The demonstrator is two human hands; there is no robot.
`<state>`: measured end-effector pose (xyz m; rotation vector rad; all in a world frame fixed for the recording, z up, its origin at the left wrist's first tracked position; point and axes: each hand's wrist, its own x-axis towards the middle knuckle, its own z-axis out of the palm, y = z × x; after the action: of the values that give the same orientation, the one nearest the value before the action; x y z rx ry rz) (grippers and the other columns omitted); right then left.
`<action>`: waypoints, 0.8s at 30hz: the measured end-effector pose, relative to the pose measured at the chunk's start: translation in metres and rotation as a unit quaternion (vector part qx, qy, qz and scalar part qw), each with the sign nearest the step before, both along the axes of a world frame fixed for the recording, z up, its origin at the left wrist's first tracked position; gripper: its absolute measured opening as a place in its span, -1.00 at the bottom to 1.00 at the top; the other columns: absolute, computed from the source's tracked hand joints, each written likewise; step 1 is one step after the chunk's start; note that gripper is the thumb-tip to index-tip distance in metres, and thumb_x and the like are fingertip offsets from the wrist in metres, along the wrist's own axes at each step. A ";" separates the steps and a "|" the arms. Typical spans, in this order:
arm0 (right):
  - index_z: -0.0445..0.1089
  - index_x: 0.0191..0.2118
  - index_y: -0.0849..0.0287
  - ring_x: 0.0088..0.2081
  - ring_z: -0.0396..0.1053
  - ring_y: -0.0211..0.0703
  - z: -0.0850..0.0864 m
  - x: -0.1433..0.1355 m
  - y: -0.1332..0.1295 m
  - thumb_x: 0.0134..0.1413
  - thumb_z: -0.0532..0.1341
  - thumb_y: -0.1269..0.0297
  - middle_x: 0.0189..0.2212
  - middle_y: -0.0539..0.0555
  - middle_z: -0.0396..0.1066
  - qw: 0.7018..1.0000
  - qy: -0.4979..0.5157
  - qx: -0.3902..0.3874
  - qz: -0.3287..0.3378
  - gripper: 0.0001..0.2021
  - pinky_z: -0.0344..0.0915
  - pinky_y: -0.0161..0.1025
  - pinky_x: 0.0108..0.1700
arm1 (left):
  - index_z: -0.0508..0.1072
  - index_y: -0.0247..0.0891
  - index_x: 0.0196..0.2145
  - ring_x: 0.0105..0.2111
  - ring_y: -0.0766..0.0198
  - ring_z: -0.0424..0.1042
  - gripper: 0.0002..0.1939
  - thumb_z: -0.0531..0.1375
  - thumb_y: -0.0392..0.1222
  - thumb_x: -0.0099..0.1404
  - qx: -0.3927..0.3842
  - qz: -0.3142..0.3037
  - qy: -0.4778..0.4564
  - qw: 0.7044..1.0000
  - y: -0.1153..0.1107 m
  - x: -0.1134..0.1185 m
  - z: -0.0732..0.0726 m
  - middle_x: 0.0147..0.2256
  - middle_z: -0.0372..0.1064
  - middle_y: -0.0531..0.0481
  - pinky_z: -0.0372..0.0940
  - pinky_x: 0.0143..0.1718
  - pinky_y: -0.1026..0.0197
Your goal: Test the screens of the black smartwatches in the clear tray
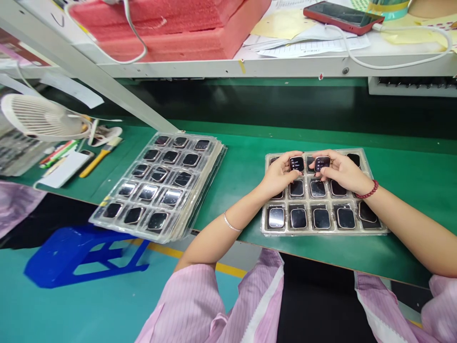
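Over the back row of a clear plastic tray (264, 224), my left hand (280, 172) is closed on a square watch (296, 164) with a lit screen. My right hand (341, 171), with a red bead bracelet at the wrist, grips a second lit watch (322, 163) just to the right. Both screens face up and show small white text too small to read. More dark-screened watches sit in the tray's compartments below my hands, among them one (276, 217) at the front left. My hands hide part of the back row.
Stacked trays of watches (171, 181) lie left on the green bench. Further left are a fan (46, 116), a yellow-handled brush (98, 159) and a blue stool (82, 255). A shelf (285, 66) above holds red foam and a phone (342, 16).
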<state>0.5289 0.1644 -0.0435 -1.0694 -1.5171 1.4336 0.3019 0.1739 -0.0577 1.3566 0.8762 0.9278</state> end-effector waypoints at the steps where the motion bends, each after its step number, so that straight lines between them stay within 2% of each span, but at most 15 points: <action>1: 0.45 0.00 0.15 -0.32 0.54 -0.15 -0.001 -0.001 0.000 0.03 0.32 0.36 -0.13 0.14 0.56 1.000 -0.011 0.009 0.002 -0.64 0.54 -0.22 -0.34 | 0.40 -0.26 0.09 -0.18 0.21 0.55 -0.50 0.28 -0.30 0.17 0.008 -0.005 -0.003 1.000 0.000 0.000 0.000 -0.03 0.51 -0.14 0.43 -0.26 0.26; 4: 0.44 0.01 0.16 -0.33 0.53 -0.14 -0.003 -0.001 -0.001 0.00 0.27 0.41 -0.12 0.16 0.55 0.999 -0.027 0.019 0.018 -0.61 0.54 -0.19 -0.33 | 0.42 -0.28 0.04 -0.08 0.18 0.53 -0.53 0.25 -0.35 0.15 0.028 -0.016 -0.008 0.999 -0.001 0.000 -0.001 0.02 0.48 -0.16 0.45 -0.12 0.21; 7: 0.43 0.03 0.15 -0.25 0.54 -0.10 -0.001 -0.001 -0.001 -0.02 0.28 0.41 -0.04 0.17 0.53 0.999 -0.024 0.033 0.030 -0.58 0.54 -0.18 -0.30 | 0.42 -0.27 0.06 -0.09 0.21 0.53 -0.50 0.27 -0.36 0.13 0.039 -0.011 0.003 0.999 -0.001 0.000 0.000 -0.04 0.52 -0.12 0.43 -0.07 0.20; 9: 0.45 0.01 0.14 -0.23 0.55 -0.08 0.001 -0.001 -0.002 0.00 0.29 0.38 -0.03 0.17 0.54 0.999 -0.024 0.033 0.030 -0.61 0.54 -0.18 -0.28 | 0.43 -0.28 0.04 -0.20 0.24 0.54 -0.55 0.28 -0.29 0.17 0.029 -0.007 0.009 1.000 -0.001 0.000 0.001 -0.08 0.53 -0.13 0.43 -0.17 0.24; 12: 0.48 -0.05 0.17 -0.31 0.57 -0.12 0.003 -0.001 -0.002 0.10 0.28 0.29 -0.15 0.16 0.59 0.999 -0.031 0.002 0.024 -0.72 0.54 -0.20 -0.31 | 0.47 -0.32 -0.04 -0.40 0.32 0.51 -0.65 0.26 -0.16 0.24 -0.004 -0.006 0.022 1.000 -0.002 0.000 0.004 -0.17 0.55 -0.14 0.34 -0.44 0.32; 14: 0.49 -0.08 0.18 -0.36 0.57 -0.15 0.003 -0.001 -0.002 0.13 0.27 0.26 -0.22 0.16 0.60 0.999 -0.036 -0.014 0.024 -0.76 0.53 -0.23 -0.33 | 0.49 -0.33 -0.07 -0.46 0.35 0.47 -0.68 0.26 -0.14 0.25 -0.015 -0.008 0.027 1.000 -0.002 0.001 0.005 -0.24 0.55 -0.12 0.27 -0.52 0.36; 21: 0.50 -0.08 0.19 -0.37 0.59 -0.18 0.003 -0.002 -0.002 0.12 0.29 0.26 -0.22 0.15 0.62 0.999 -0.037 -0.016 0.032 -0.75 0.53 -0.28 -0.33 | 0.49 -0.35 -0.10 -0.47 0.37 0.46 -0.72 0.27 -0.19 0.24 -0.016 -0.006 0.021 1.000 -0.004 0.002 0.008 -0.34 0.51 -0.04 0.32 -0.46 0.35; 24: 0.51 -0.08 0.19 -0.37 0.59 -0.18 0.003 -0.002 -0.002 0.13 0.29 0.27 -0.22 0.14 0.63 0.999 -0.038 -0.021 0.029 -0.75 0.53 -0.28 -0.34 | 0.48 -0.35 -0.10 -0.48 0.37 0.46 -0.73 0.25 -0.21 0.25 -0.019 -0.002 0.029 0.999 -0.004 0.002 0.008 -0.34 0.51 -0.04 0.28 -0.51 0.38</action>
<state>0.5268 0.1624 -0.0405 -1.1233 -1.5898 1.4851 0.3041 0.1698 -0.0495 1.3580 0.9306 0.8677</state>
